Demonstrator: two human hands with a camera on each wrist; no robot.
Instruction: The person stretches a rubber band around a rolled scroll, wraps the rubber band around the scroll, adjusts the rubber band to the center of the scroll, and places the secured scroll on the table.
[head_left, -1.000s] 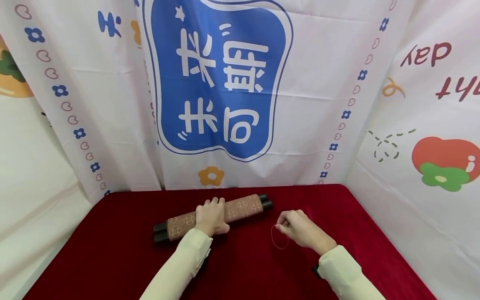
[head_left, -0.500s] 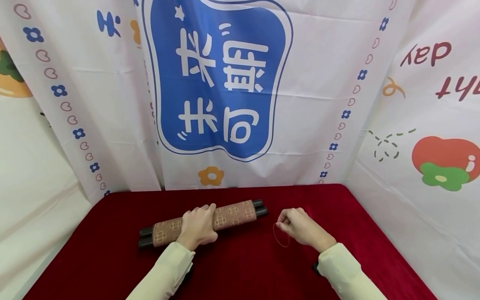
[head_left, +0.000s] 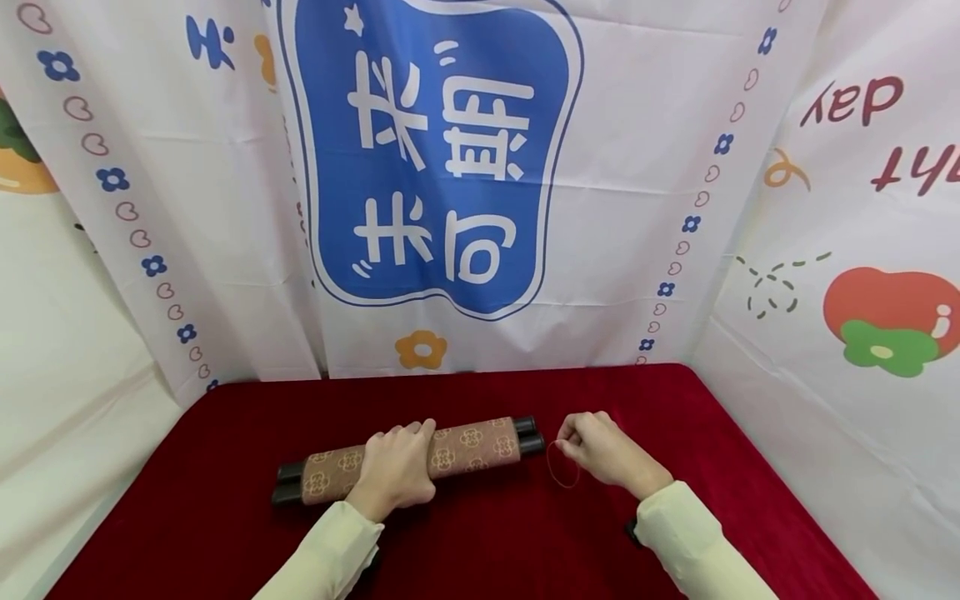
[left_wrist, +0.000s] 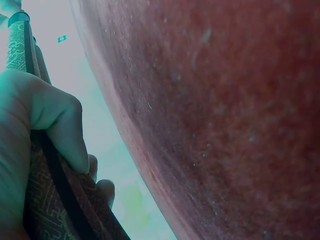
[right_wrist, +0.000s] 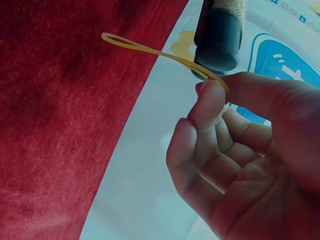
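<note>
A hanging scroll [head_left: 472, 447], rolled up from both ends into two rolls lying side by side, has a brown back with pale flower patterns. Black rod ends [right_wrist: 217, 42] stick out at each side. My left hand [head_left: 397, 467] grips it around the left of its middle; the left wrist view shows fingers curled over the patterned scroll [left_wrist: 50, 200]. Just off the scroll's right end, my right hand [head_left: 606, 450] pinches a thin yellowish rubber band [right_wrist: 172, 56] between thumb and forefinger. The band hangs as a slack loop beside the rod ends, not around them.
A red velvet cloth [head_left: 480, 542] covers the table beneath both hands. White printed curtains [head_left: 622, 250] rise behind the table's far edge and along both sides.
My left hand first drew the scroll left and nearer, then carried it slightly right, so its right end sits closer to the rubber band. My right hand stays almost in place, still pinching the band.
</note>
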